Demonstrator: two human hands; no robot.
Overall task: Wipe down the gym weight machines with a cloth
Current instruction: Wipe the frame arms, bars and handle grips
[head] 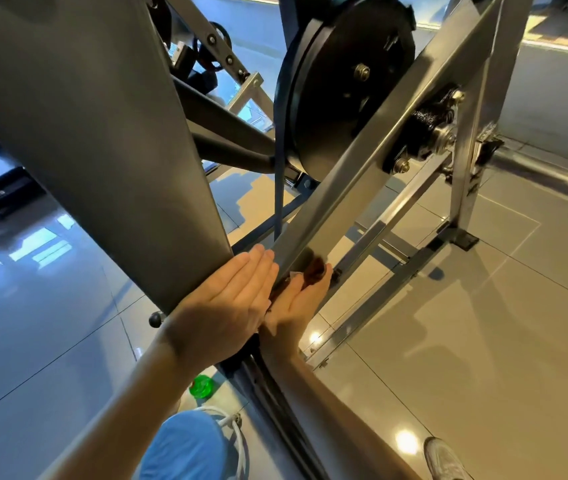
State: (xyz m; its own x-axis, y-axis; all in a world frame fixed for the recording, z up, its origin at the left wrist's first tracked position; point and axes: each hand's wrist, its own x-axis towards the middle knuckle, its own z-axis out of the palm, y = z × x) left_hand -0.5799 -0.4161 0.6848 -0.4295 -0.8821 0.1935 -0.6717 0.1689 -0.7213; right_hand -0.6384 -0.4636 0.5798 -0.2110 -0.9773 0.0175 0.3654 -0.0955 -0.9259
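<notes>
Both grips on the slanted steel beam
My left grip (230,299) lies flat, fingers straight, against the smooth, square-edged beam (362,174). My right grip (296,303) curls round a crumpled dark cloth (313,270), pressed to the beam at that grip's 12 o'clock. A round black flywheel (345,81) sits at 1 o'clock.

Lighting bright | glare spots on glossy floor (518,393) | machine frame (345,195) shadows fall right | wide-angle edge bending | slightly soft overall

Single head-worn view, angled forward and down, close to the machine frame (345,188); tiled floor (483,341) fills the lower field.
</notes>
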